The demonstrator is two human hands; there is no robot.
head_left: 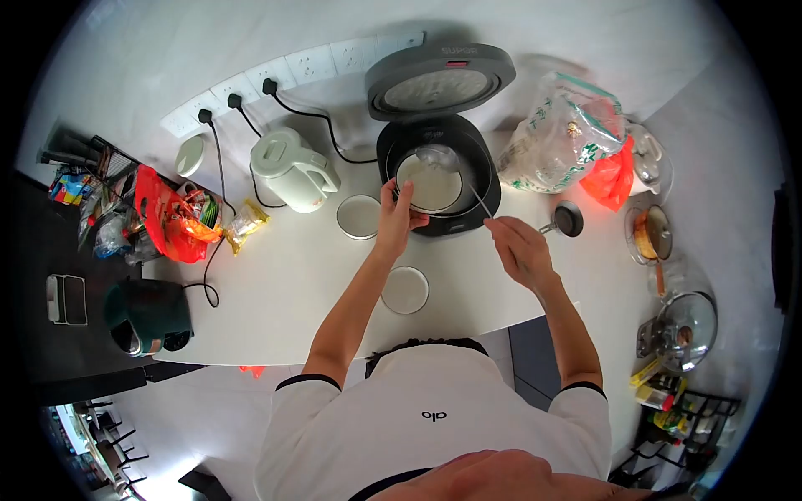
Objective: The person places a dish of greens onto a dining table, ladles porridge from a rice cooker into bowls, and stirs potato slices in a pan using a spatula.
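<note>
The left hand pinches the near-left edge of a white bowl, just ahead and to its right, fingers partly hidden below. The right hand grips a thin-handled utensil angled towards the bowl; its far end blurs, so contact cannot be told. Beyond both hands, the bowl hides much of the open rice cooker; whether it rests there is unclear. One round dish lies just left of the left hand, another nearer the body.
</note>
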